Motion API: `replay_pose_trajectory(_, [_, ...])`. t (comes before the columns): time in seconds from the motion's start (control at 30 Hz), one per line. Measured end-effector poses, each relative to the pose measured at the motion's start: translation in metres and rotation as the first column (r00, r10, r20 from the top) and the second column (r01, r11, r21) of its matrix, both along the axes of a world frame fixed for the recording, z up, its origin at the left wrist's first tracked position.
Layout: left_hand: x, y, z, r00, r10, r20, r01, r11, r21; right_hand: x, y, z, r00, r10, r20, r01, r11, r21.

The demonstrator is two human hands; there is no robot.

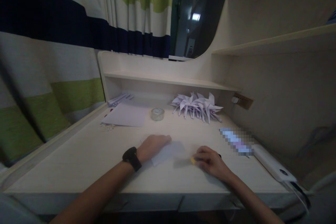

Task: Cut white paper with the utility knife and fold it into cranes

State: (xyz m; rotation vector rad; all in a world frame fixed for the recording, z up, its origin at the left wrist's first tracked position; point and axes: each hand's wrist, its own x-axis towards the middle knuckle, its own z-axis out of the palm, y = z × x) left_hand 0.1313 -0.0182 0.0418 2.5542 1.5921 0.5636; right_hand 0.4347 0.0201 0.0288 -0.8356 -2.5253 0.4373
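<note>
White paper (171,151) lies just below the frame's centre, under and rightward of our left hand (153,146), the nearer; we cannot tell whether that grip is open. Farther right, our right hand (212,162) has its grip closed on a small yellow piece (193,160).

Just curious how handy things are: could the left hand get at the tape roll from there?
Likely yes: the tape roll sits just beyond the left hand, nothing visible between them, though that hand seems to rest on paper.

A blurred yellow object (193,161) seems partly hidden.
</note>
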Motion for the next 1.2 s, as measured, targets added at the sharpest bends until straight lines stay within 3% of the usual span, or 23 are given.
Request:
replay_pose_trajectory(0.17, [-0.004,0.003,0.003,0.923,-0.047,-0.381,0.124,0.976,0.18,0.001,0.012,0.009,1.0,-0.01,0.008,0.01,0.999,-0.047])
replay_pose_trajectory(0.3, [-0.003,0.009,0.001,0.875,-0.07,-0.48,0.19,0.96,0.206,0.0,0.036,0.014,0.999,-0.013,0.04,0.017,0.995,-0.102])
replay_pose_trajectory(0.43, [0.0,0.015,0.005,0.92,-0.077,-0.383,0.147,0.977,0.156,0.004,0.066,0.024,0.994,0.08,0.07,-0.062,0.973,-0.223])
replay_pose_trajectory(0.53, [-0.001,0.017,0.01,0.97,-0.096,-0.222,0.117,0.99,0.085,0.008,0.085,0.04,0.976,0.199,0.084,-0.15,0.903,-0.402])
replay_pose_trajectory(0.67, [-0.006,0.02,0.014,0.998,-0.035,-0.044,0.033,0.999,-0.04,0.007,0.102,0.059,0.975,0.218,0.051,-0.164,0.851,-0.499])
replay_pose_trajectory(0.8, [-0.008,0.021,0.008,0.994,0.11,-0.001,-0.11,0.993,-0.05,0.0,0.113,0.058,0.981,0.191,0.018,-0.162,0.875,-0.455])
replay_pose_trajectory(0.93, [-0.007,0.019,-0.003,0.984,0.177,0.035,-0.178,0.984,0.011,0.001,0.116,0.046,0.98,0.195,0.041,-0.158,0.887,-0.434])
replay_pose_trajectory(1.03, [-0.006,0.019,-0.008,0.977,0.19,0.097,-0.194,0.981,0.027,0.003,0.111,0.041,0.982,0.164,0.096,-0.114,0.913,-0.393])
replay_pose_trajectory(1.2, [-0.01,0.021,-0.009,0.975,0.171,0.145,-0.175,0.985,0.01,-0.009,0.097,0.039,0.996,0.077,0.05,-0.066,0.978,-0.197])
